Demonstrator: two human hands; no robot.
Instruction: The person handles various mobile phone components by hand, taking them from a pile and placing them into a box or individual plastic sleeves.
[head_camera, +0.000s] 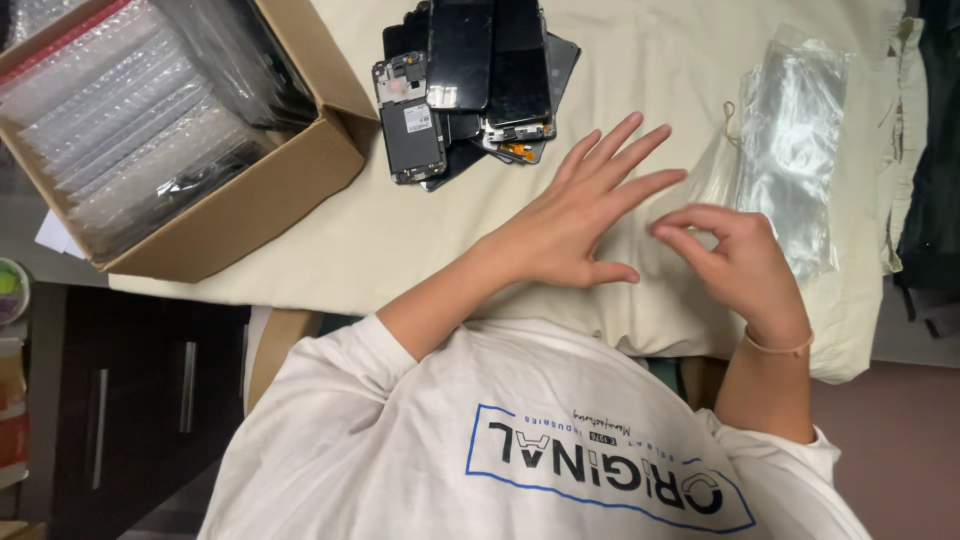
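My left hand (585, 220) lies flat on the cream cloth (420, 235) with its fingers spread, palm down, holding nothing. Just to its right, my right hand (735, 262) has thumb and forefinger pinched together on what looks like the edge of a thin clear plastic bag (703, 172). The bag is faint against the cloth. It runs under my left fingertips. A thin band sits on my right wrist. A stack of clear plastic bags (790, 150) lies just beyond my right hand.
A pile of dark phone screens and bare phone frames (465, 85) lies at the top centre. An open cardboard box (250, 200) filled with bubble-wrapped items stands at the left. A dark cabinet (130, 400) is below it.
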